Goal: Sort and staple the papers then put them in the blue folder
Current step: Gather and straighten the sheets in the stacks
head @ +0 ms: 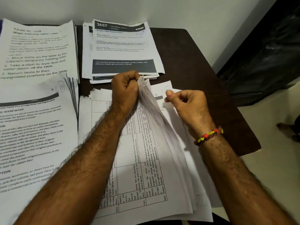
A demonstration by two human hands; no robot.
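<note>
Several lifted sheets [146,98] sit clenched in the left hand [125,88]; the right hand [186,103], seemingly pinching one corner, should peel singly, checking the circled numbers.

Dark brown table [191,65] against pale wall [162,10], black cabinet [267,54], cream floor [267,159]

Left hand [125,88] closed in a fist, pinching lifted sheets, right hand [189,105] half curled, thumb out, both arms reaching forward
</note>
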